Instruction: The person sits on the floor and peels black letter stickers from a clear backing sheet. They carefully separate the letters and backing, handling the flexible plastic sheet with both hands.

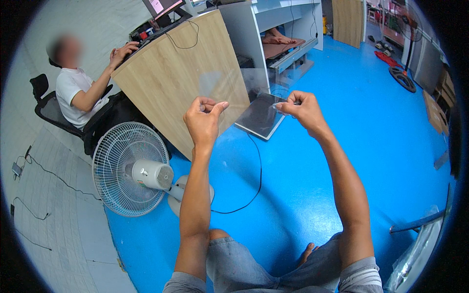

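I hold up a thin clear plastic sheet point(238, 92) in front of me, stretched between both hands. My left hand point(202, 119) pinches its left lower edge with thumb and fingers closed. The sheet's right edge is pinched in my right hand point(303, 110) at about the same height. The sheet is nearly see-through; the wooden desk panel point(176, 73) and a flat grey panel point(261, 116) lying on the blue floor show through it. My knees in grey shorts are at the bottom of the view.
A white floor fan point(132, 168) stands at my left, with a black cable point(257, 176) running across the blue floor point(371, 146). A person point(78, 90) sits typing at the desk. A black standing fan point(403, 75) is far right; clear plastic wrap point(420, 244) lies lower right.
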Available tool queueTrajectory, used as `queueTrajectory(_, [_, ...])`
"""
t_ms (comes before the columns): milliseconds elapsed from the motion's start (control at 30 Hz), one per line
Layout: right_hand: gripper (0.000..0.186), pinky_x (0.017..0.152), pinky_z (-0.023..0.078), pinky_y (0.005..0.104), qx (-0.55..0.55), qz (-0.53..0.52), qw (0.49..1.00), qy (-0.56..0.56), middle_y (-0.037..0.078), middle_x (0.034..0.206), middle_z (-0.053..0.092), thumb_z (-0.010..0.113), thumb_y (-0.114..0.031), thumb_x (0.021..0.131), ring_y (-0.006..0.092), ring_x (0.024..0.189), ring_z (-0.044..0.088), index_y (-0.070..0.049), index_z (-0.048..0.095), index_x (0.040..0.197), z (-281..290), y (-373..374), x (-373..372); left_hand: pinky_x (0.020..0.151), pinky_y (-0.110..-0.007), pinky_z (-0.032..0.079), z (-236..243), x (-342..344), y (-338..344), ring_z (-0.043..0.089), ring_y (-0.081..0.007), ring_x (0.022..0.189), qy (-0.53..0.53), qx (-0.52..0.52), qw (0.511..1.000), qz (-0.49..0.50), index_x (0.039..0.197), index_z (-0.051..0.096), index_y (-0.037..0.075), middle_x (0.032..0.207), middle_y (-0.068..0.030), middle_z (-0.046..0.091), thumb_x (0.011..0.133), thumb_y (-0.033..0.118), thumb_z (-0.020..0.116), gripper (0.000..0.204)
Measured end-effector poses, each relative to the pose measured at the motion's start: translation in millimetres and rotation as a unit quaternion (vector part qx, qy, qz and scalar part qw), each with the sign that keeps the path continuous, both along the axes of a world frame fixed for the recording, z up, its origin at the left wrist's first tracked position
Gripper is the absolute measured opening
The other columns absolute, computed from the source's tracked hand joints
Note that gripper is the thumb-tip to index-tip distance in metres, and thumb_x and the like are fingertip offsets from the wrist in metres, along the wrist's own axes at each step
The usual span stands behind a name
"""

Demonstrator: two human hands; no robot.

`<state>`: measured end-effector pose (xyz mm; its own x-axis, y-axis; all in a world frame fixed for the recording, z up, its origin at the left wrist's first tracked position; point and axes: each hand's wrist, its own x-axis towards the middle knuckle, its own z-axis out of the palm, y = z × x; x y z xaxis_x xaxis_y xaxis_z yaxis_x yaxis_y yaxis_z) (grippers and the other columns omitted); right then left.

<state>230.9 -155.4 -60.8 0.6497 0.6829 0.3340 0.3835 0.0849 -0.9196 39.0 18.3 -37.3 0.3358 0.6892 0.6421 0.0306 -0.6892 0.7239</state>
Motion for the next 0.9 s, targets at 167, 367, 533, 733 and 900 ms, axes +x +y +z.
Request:
queueTrajectory(167, [0.027,0.055,0.045,0.0256,0.05,0.026,0.997,0.046,0.002,0.065,0.059,0.076,-0.013,0.079,0.0087,0.066,0.058,-0.006,0.055,0.063,-1.0,-4.3,8.5,0.056,-0.023,0.045,-0.9,1.5,5.7,0.061,-0.0095,0.061,-0.023,0.014,0.999,0.031,0.081,0.063,-0.001,0.067,-0.0067,0.066,0.075,0.006,0.083,0.022])
queueTrajectory(367, [0.019,0.075,0.059,0.0367,0.183,0.087,0.967,0.152,0.006,0.082,0.06,0.067,-0.005,0.08,0.019,0.081,0.067,-0.003,0.055,0.095,1.7,-22.6,27.7,0.06,-0.024,0.047,4.9,-17.3,30.9,0.061,-0.0122,0.062,-0.094,-0.078,0.992,-0.027,0.084,0.061,-0.003,0.07,-0.0072,0.066,0.074,0.004,0.083,0.025])
queueTrajectory(533, [0.036,0.082,0.055,0.0351,0.205,0.097,0.962,0.154,0.008,0.086,0.062,0.065,-0.003,0.081,0.0201,0.083,0.066,-0.001,0.054,0.115,10.9,-23.6,23.9,0.06,-0.024,0.047,6.3,-18.0,32.0,0.061,-0.013,0.064,-0.114,-0.087,0.987,-0.078,0.085,0.06,-0.002,0.069,-0.0075,0.065,0.075,0.004,0.083,0.025])
queueTrajectory(733, [0.023,0.079,0.054,0.0313,0.107,0.098,0.988,0.052,0.009,0.094,0.07,0.067,-0.009,0.088,0.0157,0.086,0.066,0.002,0.067,0.108,6.8,-27.5,30.9,0.058,-0.024,0.046,2.6,-17.0,34.2,0.06,-0.0116,0.061,-0.079,-0.074,0.992,-0.06,0.084,0.06,-0.001,0.068,-0.007,0.066,0.075,0.003,0.082,0.024])
queueTrajectory(900, [0.017,0.074,0.055,0.0292,0.069,0.121,0.982,0.128,0.009,0.091,0.071,0.067,-0.005,0.089,0.0145,0.083,0.067,0.003,0.07,0.103,0.9,-22.2,24.1,0.057,-0.024,0.045,-7.8,-1.1,26.9,0.06,-0.0105,0.06,0.006,-0.049,0.997,-0.061,0.084,0.061,-0.001,0.066,-0.0065,0.065,0.075,0.005,0.082,0.023])
